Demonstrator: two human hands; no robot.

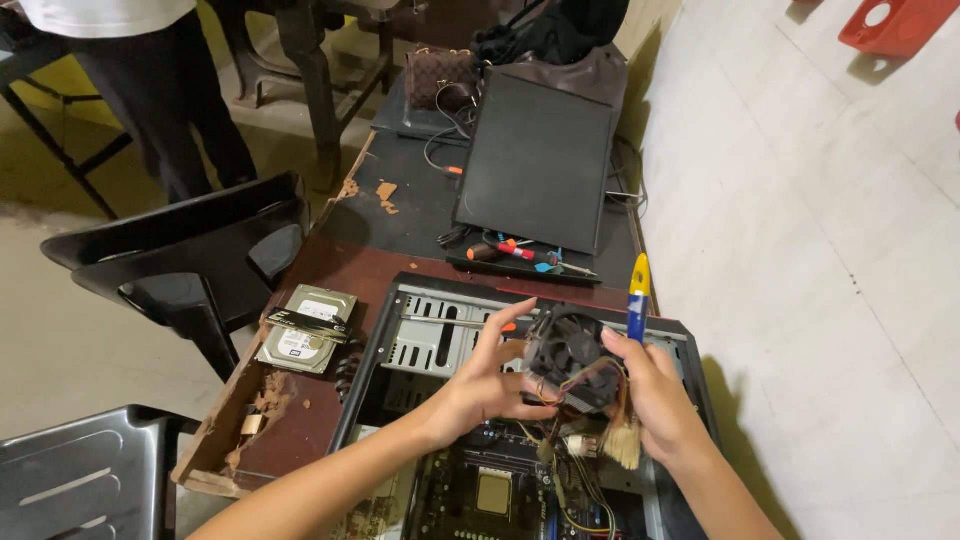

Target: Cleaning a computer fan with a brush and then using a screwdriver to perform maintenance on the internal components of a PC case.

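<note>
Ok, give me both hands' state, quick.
Left hand: closed on the cooler fan.
Right hand: closed on a brush, steadying the fan.

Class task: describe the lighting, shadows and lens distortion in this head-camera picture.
Head view: light falls brightest on the pale floor at right; the computer case casts a dark shadow onto it; wide-angle distortion bows the table edges; both hands and the cooler fan are sharp.
</note>
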